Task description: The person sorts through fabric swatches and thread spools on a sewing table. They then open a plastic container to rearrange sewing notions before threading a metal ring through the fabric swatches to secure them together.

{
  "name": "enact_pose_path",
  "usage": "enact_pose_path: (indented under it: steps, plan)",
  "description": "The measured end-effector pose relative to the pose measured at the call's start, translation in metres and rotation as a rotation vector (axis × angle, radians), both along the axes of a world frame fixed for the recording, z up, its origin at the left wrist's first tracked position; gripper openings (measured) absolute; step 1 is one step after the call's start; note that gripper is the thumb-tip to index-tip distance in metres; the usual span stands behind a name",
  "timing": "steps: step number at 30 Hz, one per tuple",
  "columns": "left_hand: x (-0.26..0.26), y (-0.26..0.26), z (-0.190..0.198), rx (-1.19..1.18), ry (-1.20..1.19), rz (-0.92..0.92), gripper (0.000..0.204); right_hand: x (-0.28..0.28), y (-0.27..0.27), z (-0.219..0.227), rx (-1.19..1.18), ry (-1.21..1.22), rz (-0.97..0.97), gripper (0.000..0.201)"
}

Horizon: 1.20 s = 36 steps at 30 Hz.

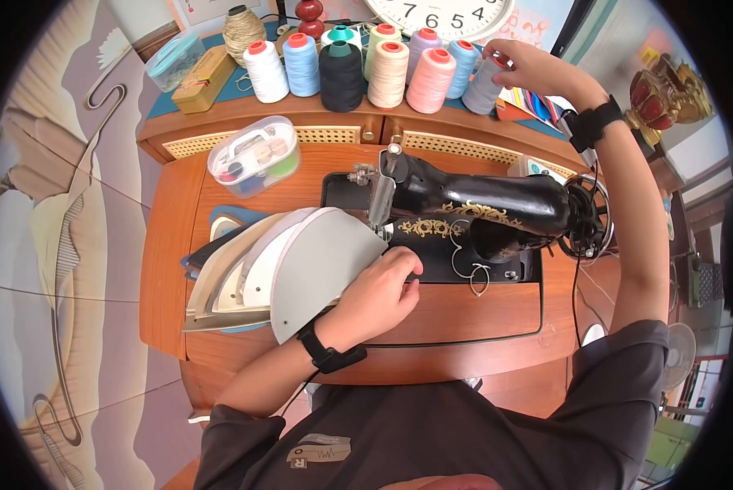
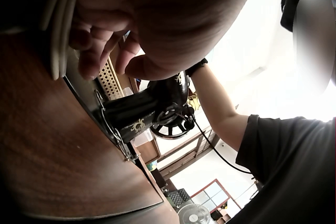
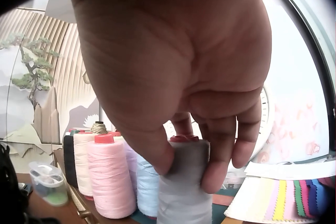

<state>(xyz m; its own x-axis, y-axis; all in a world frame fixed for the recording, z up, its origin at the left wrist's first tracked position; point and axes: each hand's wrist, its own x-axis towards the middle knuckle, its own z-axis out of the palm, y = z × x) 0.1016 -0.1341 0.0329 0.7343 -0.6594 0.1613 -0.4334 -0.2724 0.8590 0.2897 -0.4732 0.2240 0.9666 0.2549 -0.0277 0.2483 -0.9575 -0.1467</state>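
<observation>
At the back right, the right hand (image 1: 538, 69) pinches the top of a grey thread spool (image 1: 482, 90), which stands at the end of the spool group. In the right wrist view the thumb and fingers of the right hand (image 3: 184, 66) lie around the upper part of the grey spool (image 3: 185, 187). The left hand (image 1: 380, 294), loosely curled with nothing visible in it, rests by the front of the black sewing machine (image 1: 497, 200), beside grey rounded panels (image 1: 321, 265). The left wrist view shows the left hand (image 2: 157, 24) with fingers bent and apart.
Several spools, among them a pink one (image 1: 432, 82) and a black one (image 1: 341, 77), stand along the back shelf. A clear plastic box (image 1: 254, 157) sits left of the machine. Colour swatches (image 1: 534, 106) lie right of the grey spool. A wire loop (image 1: 479, 279) lies on the machine bed.
</observation>
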Motion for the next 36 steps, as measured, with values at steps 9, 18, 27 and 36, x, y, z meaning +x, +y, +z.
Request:
enact_pose_path:
  steps: [9, 18, 27, 36]
  plan:
    - [-0.001, 0.002, -0.006, -0.020, -0.019, 0.016, 0.016, -0.030, -0.001, 0.021, -0.009, -0.033, -0.022, 0.067]
    - [-0.020, 0.008, 0.028, -0.140, -0.038, -0.119, 0.018, -0.249, 0.045, 0.032, 0.329, 0.003, -0.033, 0.062]
    - [-0.026, 0.113, 0.129, 0.131, -0.244, 0.175, 0.025, -0.370, 0.045, -0.105, 0.988, 0.217, -0.323, 0.054]
    - [-0.022, 0.136, 0.081, 0.541, -0.609, 0.435, 0.054, -0.350, 0.075, -0.121, 0.680, 0.100, -0.314, 0.048]
